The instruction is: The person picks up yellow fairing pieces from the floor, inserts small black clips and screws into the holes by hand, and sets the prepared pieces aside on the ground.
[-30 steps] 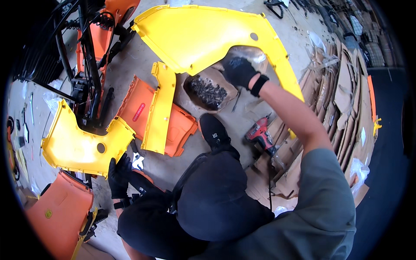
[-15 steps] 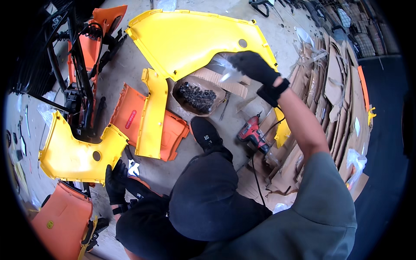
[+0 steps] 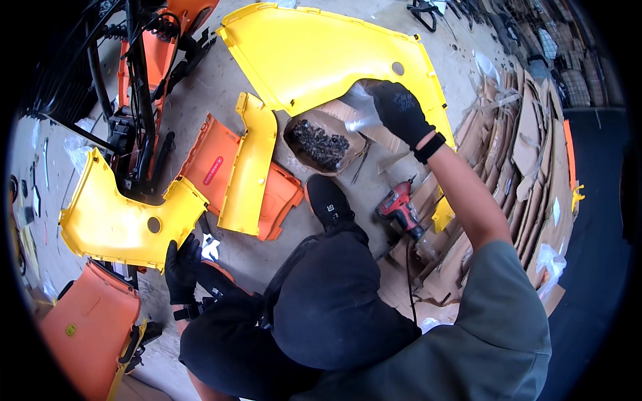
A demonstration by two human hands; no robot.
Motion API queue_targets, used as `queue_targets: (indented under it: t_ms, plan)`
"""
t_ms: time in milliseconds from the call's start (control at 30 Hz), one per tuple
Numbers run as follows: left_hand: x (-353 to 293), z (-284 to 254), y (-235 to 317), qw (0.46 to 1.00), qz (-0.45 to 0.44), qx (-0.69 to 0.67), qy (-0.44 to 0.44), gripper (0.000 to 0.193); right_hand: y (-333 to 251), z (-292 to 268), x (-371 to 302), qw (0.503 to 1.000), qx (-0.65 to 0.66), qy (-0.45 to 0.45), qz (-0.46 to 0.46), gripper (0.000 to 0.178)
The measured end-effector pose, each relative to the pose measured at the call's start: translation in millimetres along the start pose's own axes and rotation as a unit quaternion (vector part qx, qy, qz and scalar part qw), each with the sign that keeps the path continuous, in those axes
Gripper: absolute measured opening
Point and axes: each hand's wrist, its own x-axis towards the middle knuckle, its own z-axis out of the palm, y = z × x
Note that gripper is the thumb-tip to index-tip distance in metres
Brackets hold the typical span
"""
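Note:
My left hand (image 3: 181, 269), in a black glove, grips the lower right edge of a curved yellow panel (image 3: 110, 230) with a round hole. My gloved right hand (image 3: 400, 112) reaches out over the floor, closed on a crumpled clear plastic bag (image 3: 362, 113); its fingertips are partly hidden. Just beyond that hand lies a large yellow panel (image 3: 321, 57), also with a round hole. Near the bag stands an open cardboard box (image 3: 349, 158) holding a heap of small dark clips (image 3: 318, 143).
A red cordless drill (image 3: 400, 208) lies right of my foot, before stacked flattened cardboard (image 3: 498, 194). A narrow yellow panel (image 3: 249, 167) lies across an orange panel (image 3: 277, 204). A black metal frame (image 3: 137, 100) rises at left, another orange panel (image 3: 90, 327) below it.
The view has shifted, so the floor items appear slightly moved. My right hand stays near the large yellow panel with the plastic bag. My left hand keeps its place at the panel edge.

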Motion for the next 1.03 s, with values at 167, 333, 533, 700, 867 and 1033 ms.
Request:
queue_targets:
  t_ms: [167,333,533,700,867,1033]
  plan:
    - [2.3,1.1,-2.0,1.0,0.008,-0.009,0.012,0.046,-4.2,4.9,-5.0,0.999,0.023,-0.018,-0.028,0.018]
    - [-1.8,4.0,0.2,1.0,0.022,-0.006,0.004,0.047,10.6,31.8,24.1,0.97,0.221,-0.104,0.006,0.016]
    - [-4.1,13.8,-2.1,1.0,0.03,-0.001,-0.007,0.047,26.5,55.0,44.8,0.953,0.079,-0.256,0.142,0.042]
    - [-2.8,5.2,-0.9,0.998,-0.004,-0.055,-0.016,0.045,-26.9,19.0,57.7,0.95,0.12,-0.231,0.17,0.045]
    - [2.0,14.8,-3.7,0.995,-0.021,-0.095,0.03,0.049,11.6,62.7,48.3,0.954,-0.028,-0.298,0.02,0.046]
    - [-5.8,23.5,1.2,0.999,-0.004,-0.045,0.017,0.048,22.2,74.6,47.3,0.824,0.437,-0.22,0.286,0.065]
